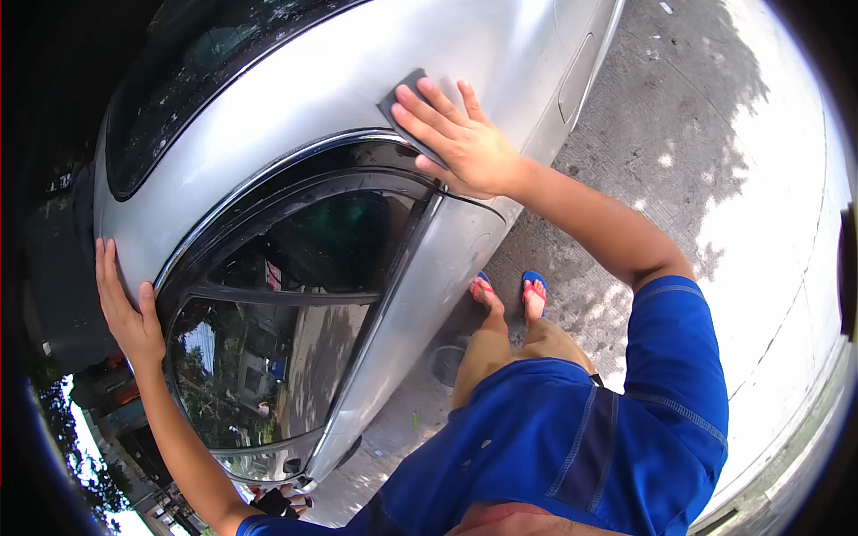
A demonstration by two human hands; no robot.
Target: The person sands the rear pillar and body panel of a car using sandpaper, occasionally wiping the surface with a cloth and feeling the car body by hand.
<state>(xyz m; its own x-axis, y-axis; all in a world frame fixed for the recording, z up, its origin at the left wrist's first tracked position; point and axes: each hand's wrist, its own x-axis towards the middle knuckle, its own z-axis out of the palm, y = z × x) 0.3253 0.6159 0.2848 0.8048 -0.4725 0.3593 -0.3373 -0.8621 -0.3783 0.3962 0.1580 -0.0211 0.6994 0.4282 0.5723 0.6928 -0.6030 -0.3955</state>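
Observation:
My right hand (460,147) lies with spread fingers over a dark grey piece of sandpaper (390,104), pressing it flat against the silver car (357,71). The sandpaper sits on the rear pillar, just behind the side window's chrome trim (259,177). Most of the sheet is covered by my fingers; its dark edges show. My left hand (131,313) rests on the roof edge above the side window (268,357), fingers stretched out and thumb apart, holding nothing.
Dark rear glass (223,71) lies at upper left. A fuel flap (576,79) is on the rear side panel. My feet in blue and red flip-flops (534,284) stand on concrete (643,152) beside the car. A round bucket-like thing (447,364) is near my legs.

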